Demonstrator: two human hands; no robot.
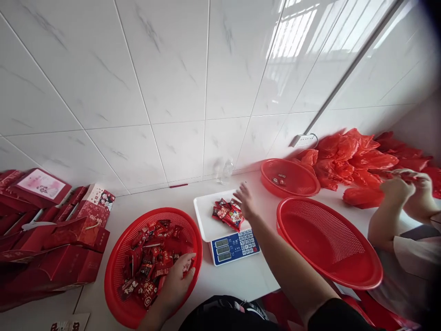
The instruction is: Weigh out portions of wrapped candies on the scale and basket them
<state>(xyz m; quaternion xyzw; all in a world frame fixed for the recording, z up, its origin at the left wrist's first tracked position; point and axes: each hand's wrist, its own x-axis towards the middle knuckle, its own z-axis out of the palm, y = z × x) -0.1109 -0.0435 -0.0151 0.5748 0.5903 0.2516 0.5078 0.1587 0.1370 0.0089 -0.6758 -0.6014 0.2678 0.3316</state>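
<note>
My left hand point(177, 279) reaches over the right side of a red plastic basket point(115, 239). Its thumb and fingers are apart and I see nothing held in them. Many small red snack packets point(148, 287) fill the bottom of this basket. A digital scale point(234, 248) with a blue keypad stands right of it, its white tray point(206, 214) carrying a small pile of red packets point(229, 214). Just to the right of that pile hovers my right hand point(245, 201), open with spread fingers. Whether it touches the pile, I cannot tell.
Red gift boxes point(69, 239) are stacked at the left. Two more red baskets stand right: a rear basket point(292, 177) with a few small pieces, and a front basket point(310, 243). Red plastic bags point(354, 154) and a person's hands point(409, 181) lie beyond. A clear bottle point(226, 172) stands by the wall.
</note>
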